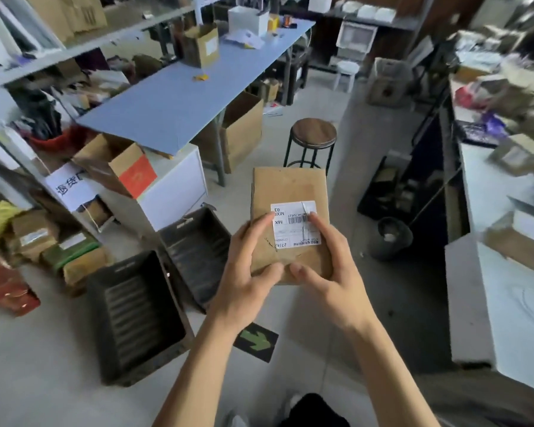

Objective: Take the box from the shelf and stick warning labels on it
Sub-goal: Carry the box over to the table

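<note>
Head view shows the box held in mid-air over the floor, left hand and right hand both closed around its near end, so it should be carried level to the blue table for labelling.

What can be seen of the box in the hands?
The box is flat, brown cardboard, creased and a little dented near its close end. A white shipping label with a barcode and printed text sits on its top face, wrinkled. No warning label shows on this face. It is held in the air above the floor, long side pointing away, gripped at the near end by the left hand and right hand, thumbs on top.
</note>
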`<state>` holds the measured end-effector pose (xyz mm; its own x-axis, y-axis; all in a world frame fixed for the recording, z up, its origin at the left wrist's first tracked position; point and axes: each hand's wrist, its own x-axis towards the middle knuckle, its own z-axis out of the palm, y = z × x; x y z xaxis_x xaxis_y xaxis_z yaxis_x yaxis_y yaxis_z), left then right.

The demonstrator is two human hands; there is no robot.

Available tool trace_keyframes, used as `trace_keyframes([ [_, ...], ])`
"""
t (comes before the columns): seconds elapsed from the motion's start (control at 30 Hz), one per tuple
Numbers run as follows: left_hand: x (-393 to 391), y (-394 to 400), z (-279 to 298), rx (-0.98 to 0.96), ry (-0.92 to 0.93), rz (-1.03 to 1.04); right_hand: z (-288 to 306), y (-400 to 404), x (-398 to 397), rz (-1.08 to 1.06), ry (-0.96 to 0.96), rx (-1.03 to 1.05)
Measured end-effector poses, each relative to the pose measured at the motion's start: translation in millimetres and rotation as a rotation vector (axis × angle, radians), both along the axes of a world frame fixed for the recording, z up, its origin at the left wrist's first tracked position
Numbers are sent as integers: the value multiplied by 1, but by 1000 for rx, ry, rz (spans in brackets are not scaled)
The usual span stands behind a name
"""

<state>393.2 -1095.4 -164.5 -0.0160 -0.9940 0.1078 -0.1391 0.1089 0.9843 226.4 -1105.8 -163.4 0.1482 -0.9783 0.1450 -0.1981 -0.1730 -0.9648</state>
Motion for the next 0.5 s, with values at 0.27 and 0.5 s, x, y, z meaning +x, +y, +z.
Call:
trace_keyframes([
  [0.27, -40, -144, -17, 15, -14, -31, -16, -138, -40, -43, 24, -21],
  [0.5, -79, -259, -13, 13, -42, -19, -14, -255, -80, -29, 18, -17],
])
